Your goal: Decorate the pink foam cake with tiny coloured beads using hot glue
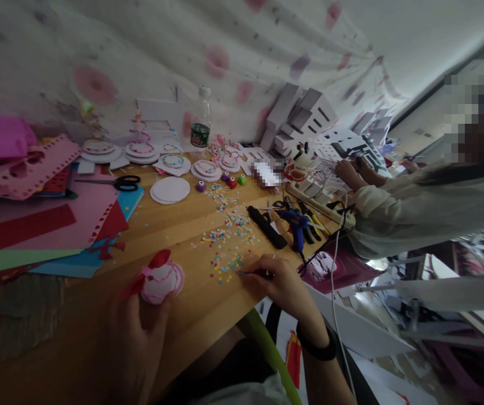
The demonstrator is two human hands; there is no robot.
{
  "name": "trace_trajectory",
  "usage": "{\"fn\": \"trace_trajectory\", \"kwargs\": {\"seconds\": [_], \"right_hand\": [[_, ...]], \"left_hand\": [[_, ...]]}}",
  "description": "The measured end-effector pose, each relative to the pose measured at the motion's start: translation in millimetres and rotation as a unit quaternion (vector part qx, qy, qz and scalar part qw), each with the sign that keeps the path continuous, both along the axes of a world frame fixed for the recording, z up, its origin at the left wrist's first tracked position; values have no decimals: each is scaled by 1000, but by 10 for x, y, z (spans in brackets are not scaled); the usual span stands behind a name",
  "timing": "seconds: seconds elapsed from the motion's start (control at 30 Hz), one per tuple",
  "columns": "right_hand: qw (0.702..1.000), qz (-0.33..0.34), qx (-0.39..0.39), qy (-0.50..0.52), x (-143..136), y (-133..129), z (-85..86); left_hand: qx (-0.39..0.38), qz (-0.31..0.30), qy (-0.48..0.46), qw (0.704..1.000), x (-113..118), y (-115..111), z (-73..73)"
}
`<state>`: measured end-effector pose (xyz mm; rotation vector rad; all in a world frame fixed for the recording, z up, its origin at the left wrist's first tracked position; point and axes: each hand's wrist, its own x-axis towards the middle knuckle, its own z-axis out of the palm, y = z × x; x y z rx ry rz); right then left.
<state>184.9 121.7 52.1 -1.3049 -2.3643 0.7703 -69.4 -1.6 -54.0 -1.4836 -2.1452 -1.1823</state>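
Note:
At the front left of the table, my left hand (138,326) grips a small round pink and white craft piece (162,280) with a red piece on its top. My right hand (273,275) rests near the table's front edge, its fingers closed on a thin pointed tool (246,273), perhaps tweezers. The tool's tip is beside small colourful paper dots (225,264) scattered on the wood. More dots (220,197) lie further back. White round discs (170,190), some with beaded rings, stand along the back.
Coloured paper sheets (48,219) and black-handled scissors (126,183) lie at left. A bottle (200,121) stands behind. A blue glue gun (296,225), pliers and a black roll (267,227) lie at right, near a white cable (334,292). Another person's arms (377,194) are at far right.

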Motion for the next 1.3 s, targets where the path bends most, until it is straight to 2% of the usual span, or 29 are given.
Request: {"fn": "trace_trajectory", "kwargs": {"seconds": [0.17,0.4,0.6,0.8,1.1,1.3], "right_hand": [[1000,9,-20,-11,-21,-72,-23],[998,19,-41,-32,-187,-140,-13],[998,13,-43,-48,-256,-184,-40],[997,30,-38,-53,-298,-200,-67],[998,39,-27,-44,-288,-214,-75],[998,42,-23,-50,-274,-221,-57]], "left_hand": [[-18,-5,-50,999,-3,-7,-4],[5,-4,-52,999,88,5,136],[-8,6,-64,998,149,12,240],[-13,18,-70,997,130,20,205],[-24,-1,-56,998,1,-15,50],[-15,20,-86,996,109,2,156]]}}
